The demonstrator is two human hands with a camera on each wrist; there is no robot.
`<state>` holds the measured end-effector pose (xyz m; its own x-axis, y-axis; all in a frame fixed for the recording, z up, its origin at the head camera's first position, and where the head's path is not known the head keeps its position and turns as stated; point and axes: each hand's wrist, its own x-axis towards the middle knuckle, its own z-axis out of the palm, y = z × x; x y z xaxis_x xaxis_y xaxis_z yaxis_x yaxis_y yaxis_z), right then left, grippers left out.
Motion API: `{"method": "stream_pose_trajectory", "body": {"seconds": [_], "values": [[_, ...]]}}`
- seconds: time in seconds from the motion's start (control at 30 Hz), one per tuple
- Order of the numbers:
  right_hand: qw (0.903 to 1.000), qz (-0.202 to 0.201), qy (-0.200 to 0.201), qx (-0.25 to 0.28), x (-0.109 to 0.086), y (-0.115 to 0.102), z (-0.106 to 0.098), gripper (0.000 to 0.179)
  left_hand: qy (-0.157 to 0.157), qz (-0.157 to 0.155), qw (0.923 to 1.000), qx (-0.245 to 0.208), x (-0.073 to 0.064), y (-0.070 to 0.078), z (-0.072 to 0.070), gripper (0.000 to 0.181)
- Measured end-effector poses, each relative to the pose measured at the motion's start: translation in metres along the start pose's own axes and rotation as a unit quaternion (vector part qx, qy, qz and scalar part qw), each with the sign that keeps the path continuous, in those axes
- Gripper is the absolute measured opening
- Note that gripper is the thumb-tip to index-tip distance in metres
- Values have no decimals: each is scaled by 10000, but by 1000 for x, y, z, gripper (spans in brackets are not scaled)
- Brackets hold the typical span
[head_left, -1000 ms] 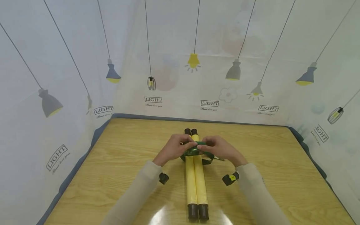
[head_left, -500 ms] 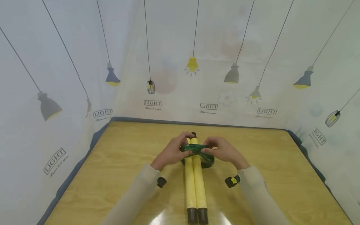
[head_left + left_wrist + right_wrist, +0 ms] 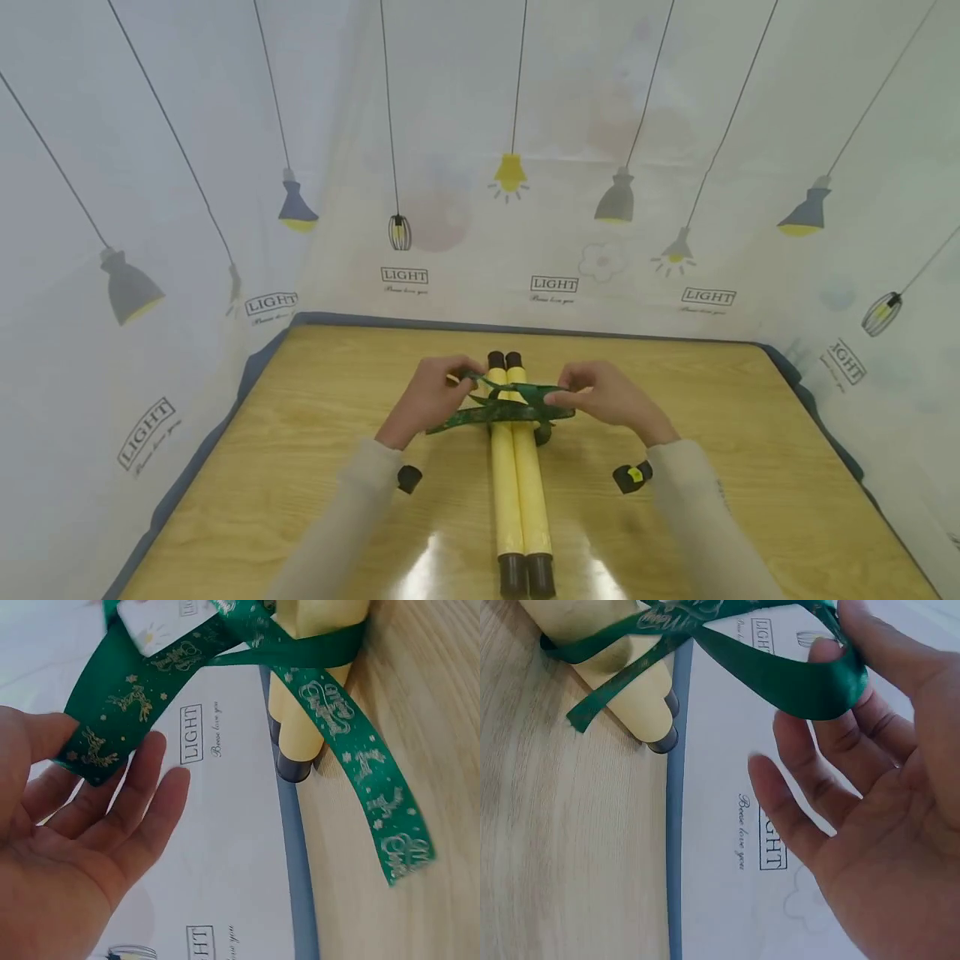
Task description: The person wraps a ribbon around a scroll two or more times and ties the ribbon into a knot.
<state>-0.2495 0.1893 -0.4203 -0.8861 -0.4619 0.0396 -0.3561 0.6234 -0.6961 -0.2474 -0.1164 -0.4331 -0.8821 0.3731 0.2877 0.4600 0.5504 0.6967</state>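
Two pale yellow tubes [image 3: 519,492] with dark end caps lie side by side on the table in the head view. A green ribbon [image 3: 517,412], printed with reindeer and Christmas lettering, is wrapped across them and crossed on top. My left hand [image 3: 427,397] pinches one part of it between thumb and fingers, left of the tubes. To the right, my right hand [image 3: 611,398] pinches a ribbon loop [image 3: 810,688], plain on its inner face. A loose ribbon tail [image 3: 382,799] hangs out over the table in the left wrist view. The finger pinching the loop is partly hidden.
The wood-grain table [image 3: 337,467] has a blue-grey edge [image 3: 390,320] at the back. White sheeting [image 3: 465,125] printed with lamps and lettering rises behind and at both sides. Dark wrist-worn devices [image 3: 632,477] show below the sleeves.
My hands have drawn apart from their meeting point over the tubes, the left moving left. Ribbon now stretches between them above the tubes, and a tail sticks out to the left.
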Motion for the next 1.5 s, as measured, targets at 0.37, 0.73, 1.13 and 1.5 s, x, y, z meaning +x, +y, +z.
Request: {"method": "stream_pose_trajectory", "body": {"seconds": [0.37,0.73,1.13,1.5], "values": [[9943,106,205,1042,-9,15,-11,24,-730,-452,9901,-1107,-6,-20,-29,25],[9961,345,691,437,-20,30,-24,30,-516,-798,9922,-809,-15,-33,-49,27],[9953,687,689,-23,-44,63,-37,33,-600,-1291,9886,-498,-39,-61,-72,27],[9913,1083,737,-133,-67,89,-46,37,-707,-1501,9858,-276,-65,-86,-88,33]]}}
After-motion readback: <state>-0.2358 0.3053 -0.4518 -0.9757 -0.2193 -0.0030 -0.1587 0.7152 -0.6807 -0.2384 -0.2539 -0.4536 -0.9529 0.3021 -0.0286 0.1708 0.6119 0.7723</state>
